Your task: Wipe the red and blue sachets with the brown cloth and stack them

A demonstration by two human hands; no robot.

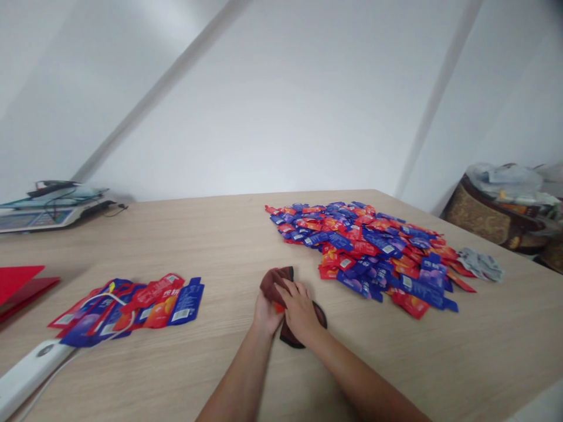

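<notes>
Near the front middle of the table, both hands are on a folded brown cloth [289,336] with black edging. My left hand [265,315] is wrapped round its left side, with the fingers partly hidden behind the fabric. My right hand [301,312] grips the cloth from above, fingers curled together over it. A small orange-red patch [278,307] shows between the two hands; what it belongs to is hidden. Beyond my right hand spreads a big heap of flat red-orange and blue-purple packets [360,249].
To the left lie several similar packets [187,305] under a white cord, beside a long white device [33,372]. A red folded item [20,287] and a scale-like device [57,214] stand farther left. Grey gloves [480,265] lie right; a patterned seat [477,214] holds plastic bags.
</notes>
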